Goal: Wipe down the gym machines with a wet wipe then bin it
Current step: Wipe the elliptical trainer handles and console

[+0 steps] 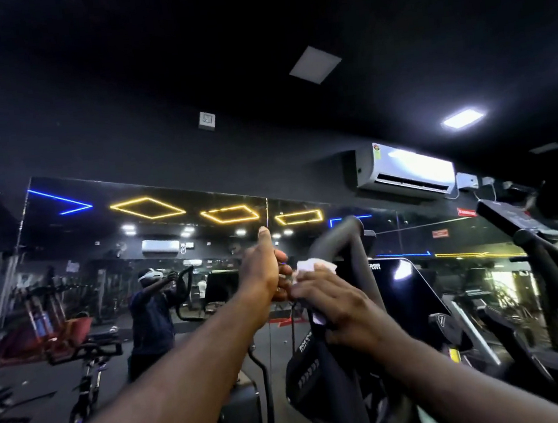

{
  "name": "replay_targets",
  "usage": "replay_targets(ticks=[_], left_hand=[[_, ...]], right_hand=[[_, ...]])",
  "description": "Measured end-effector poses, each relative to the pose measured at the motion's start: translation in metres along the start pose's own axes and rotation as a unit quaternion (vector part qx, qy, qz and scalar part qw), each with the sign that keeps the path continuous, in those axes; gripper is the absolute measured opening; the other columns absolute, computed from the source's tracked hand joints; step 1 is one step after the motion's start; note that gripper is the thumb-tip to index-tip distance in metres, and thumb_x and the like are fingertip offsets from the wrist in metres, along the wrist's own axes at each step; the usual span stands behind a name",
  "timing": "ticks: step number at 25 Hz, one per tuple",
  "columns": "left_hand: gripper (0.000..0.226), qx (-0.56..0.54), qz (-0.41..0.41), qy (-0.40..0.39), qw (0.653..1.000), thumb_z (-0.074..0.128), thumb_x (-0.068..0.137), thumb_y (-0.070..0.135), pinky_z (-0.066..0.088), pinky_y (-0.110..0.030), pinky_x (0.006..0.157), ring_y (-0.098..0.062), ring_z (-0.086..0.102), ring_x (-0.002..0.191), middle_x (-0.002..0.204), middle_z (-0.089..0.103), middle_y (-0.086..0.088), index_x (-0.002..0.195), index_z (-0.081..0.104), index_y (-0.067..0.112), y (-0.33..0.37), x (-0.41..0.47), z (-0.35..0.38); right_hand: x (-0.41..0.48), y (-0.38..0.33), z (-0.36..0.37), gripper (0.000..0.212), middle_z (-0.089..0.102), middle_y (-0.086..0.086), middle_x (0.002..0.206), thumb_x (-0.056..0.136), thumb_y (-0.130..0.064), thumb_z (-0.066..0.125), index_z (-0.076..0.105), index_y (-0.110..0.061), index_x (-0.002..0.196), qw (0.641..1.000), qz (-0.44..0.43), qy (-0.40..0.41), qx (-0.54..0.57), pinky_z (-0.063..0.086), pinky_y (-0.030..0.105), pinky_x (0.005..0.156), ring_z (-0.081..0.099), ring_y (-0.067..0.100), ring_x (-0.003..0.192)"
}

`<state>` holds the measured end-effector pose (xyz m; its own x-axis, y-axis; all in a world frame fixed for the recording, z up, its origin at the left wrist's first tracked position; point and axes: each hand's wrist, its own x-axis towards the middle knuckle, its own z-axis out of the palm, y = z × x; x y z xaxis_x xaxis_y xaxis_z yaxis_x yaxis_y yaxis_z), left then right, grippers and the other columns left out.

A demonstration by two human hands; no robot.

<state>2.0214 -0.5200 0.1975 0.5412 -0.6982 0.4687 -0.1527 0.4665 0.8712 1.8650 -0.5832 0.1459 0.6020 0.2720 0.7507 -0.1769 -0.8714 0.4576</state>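
Straight ahead of me, at arm's reach, my right hand (339,305) wraps round the black upright handle (346,238) of the gym machine (305,374), with the wet wipe (314,265) caught between my palm and the bar. White folds of the wipe show above my knuckles and again below the heel of my hand, so it lies round the handle under my grip. The fingers (310,289) of that hand are curled over the wipe and reach left.

Just to the left, my left hand (263,268) is raised beside it, thumb pointing up, its fingers (283,266) curled and close against the right hand's fingertips and the wipe's left edge. Whether they grip anything I cannot tell, as the back of the hand hides it.

Right of the handle and a little farther off sits the machine's dark console (410,294), catching a glare. Another dark machine (552,268) stands at the far right. A bike (87,362) stands to the left on the floor. On the far wall a mirror (170,243) reflects yellow diamond-shaped lights, and a white air conditioner (404,174) hangs up on the right.
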Motion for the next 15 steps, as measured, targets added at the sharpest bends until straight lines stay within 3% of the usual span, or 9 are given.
replay_targets(ticks=[2, 6, 8, 10, 12, 14, 15], left_hand=[[0.073, 0.015, -0.023, -0.024, 0.999, 0.026, 0.107, 0.066, 0.046, -0.034, 0.060, -0.025, 0.058, 0.071, 0.086, 0.067, -0.012, 0.107, 0.066, 0.005, -0.006, -0.004, 0.001], [0.073, 0.012, -0.034, -0.053, 0.998, 0.026, 0.106, 0.066, 0.043, -0.032, 0.058, -0.020, 0.054, 0.069, 0.088, 0.065, -0.010, 0.109, 0.066, 0.006, -0.005, -0.007, 0.005], [0.072, 0.021, -0.031, -0.053, 0.998, 0.026, 0.106, 0.068, 0.049, -0.035, 0.066, -0.024, 0.062, 0.079, 0.096, 0.071, -0.013, 0.108, 0.067, 0.008, -0.008, -0.009, 0.008], [0.072, 0.032, -0.040, -0.054, 0.997, 0.027, 0.105, 0.070, 0.053, -0.038, 0.072, -0.027, 0.065, 0.084, 0.102, 0.072, -0.018, 0.109, 0.067, 0.010, -0.013, -0.013, 0.007], [0.071, 0.028, -0.045, -0.059, 0.997, 0.028, 0.104, 0.070, 0.052, -0.037, 0.068, -0.026, 0.062, 0.079, 0.096, 0.069, -0.017, 0.111, 0.066, 0.010, -0.016, -0.015, 0.007], [0.069, 0.006, -0.044, -0.061, 0.997, 0.030, 0.105, 0.069, 0.051, -0.034, 0.063, -0.023, 0.061, 0.074, 0.091, 0.066, -0.011, 0.111, 0.065, 0.010, -0.015, -0.016, 0.011], [0.068, -0.001, -0.038, -0.056, 0.998, 0.031, 0.105, 0.069, 0.055, -0.036, 0.067, -0.023, 0.064, 0.077, 0.092, 0.069, -0.010, 0.109, 0.065, 0.010, -0.015, -0.016, 0.016]], right_hand=[[0.002, 0.015, -0.023, 0.043, 0.065, 0.008, 0.135, 0.086, -0.003, 0.060, 0.067, -0.007, 0.128, 0.997, -0.048, -0.041, -0.039, 0.036, 0.040, 0.122, 0.055, 0.023, 0.135], [0.013, 0.026, -0.012, 0.053, 0.061, 0.013, 0.144, 0.083, 0.003, 0.068, 0.063, -0.007, 0.134, 0.995, 0.094, 0.012, 0.020, 0.042, 0.056, 0.116, 0.046, 0.028, 0.145], [-0.019, -0.004, 0.011, 0.043, 0.060, 0.013, 0.145, 0.090, -0.002, 0.070, 0.061, -0.008, 0.132, 0.996, 0.073, 0.039, 0.032, 0.042, 0.053, 0.115, 0.042, 0.029, 0.149], [-0.059, -0.036, 0.017, 0.040, 0.060, 0.010, 0.145, 0.089, 0.006, 0.068, 0.065, -0.004, 0.128, 0.996, 0.031, 0.046, 0.071, 0.042, 0.050, 0.117, 0.043, 0.029, 0.149], [-0.069, -0.040, 0.005, 0.032, 0.061, 0.006, 0.144, 0.098, 0.003, 0.060, 0.067, -0.004, 0.129, 0.989, 0.030, 0.081, 0.117, 0.042, 0.044, 0.118, 0.049, 0.026, 0.145], [-0.046, -0.025, -0.010, 0.042, 0.067, 0.001, 0.136, 0.100, 0.006, 0.053, 0.067, -0.015, 0.133, 0.960, 0.149, 0.195, 0.132, 0.048, 0.034, 0.112, 0.060, 0.013, 0.133], [-0.028, -0.011, -0.015, 0.046, 0.069, -0.002, 0.134, 0.101, 0.006, 0.050, 0.065, -0.020, 0.136, 0.930, 0.225, 0.263, 0.126, 0.050, 0.033, 0.109, 0.062, 0.007, 0.129]])
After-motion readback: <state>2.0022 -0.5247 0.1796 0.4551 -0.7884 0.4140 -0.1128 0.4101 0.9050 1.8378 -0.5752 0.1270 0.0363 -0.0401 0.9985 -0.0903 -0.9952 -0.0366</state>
